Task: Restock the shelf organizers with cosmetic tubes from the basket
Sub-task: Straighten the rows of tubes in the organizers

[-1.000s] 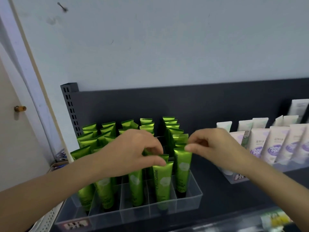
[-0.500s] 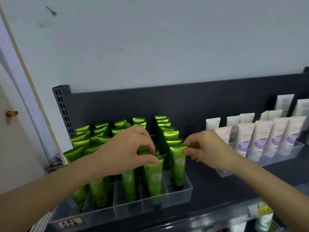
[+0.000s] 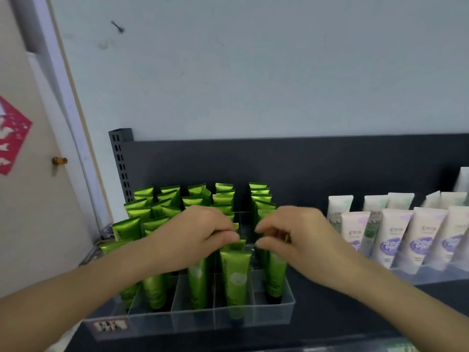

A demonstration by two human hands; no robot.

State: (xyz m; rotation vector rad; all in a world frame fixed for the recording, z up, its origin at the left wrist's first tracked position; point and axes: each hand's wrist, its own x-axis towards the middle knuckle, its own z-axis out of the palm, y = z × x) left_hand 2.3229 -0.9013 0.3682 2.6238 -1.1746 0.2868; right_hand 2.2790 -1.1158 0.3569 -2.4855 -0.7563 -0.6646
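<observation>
- Right hand [image 3: 297, 237] has closed in on left hand [image 3: 195, 237], over the clear organizer [image 3: 276, 313].
- Left fingers [image 3: 225, 236] pinch a green tube [image 3: 236, 275] by its crimp; right fingers [image 3: 264, 243] curl, grip unclear.

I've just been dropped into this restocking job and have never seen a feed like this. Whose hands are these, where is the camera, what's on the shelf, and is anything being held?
There is no machine here. A person is working with two bare hands, and the picture comes from a wide-angle camera worn on their head, looking forward and down.

On the dark shelf stands a clear organizer split into lanes and filled with upright green tubes. To its right stand pale tubes with purple labels.

The left hand pinches the flat top of the front green tube. The right hand is curled over the rightmost tube. That tube's top is hidden, so I cannot tell whether the hand grips it.
</observation>
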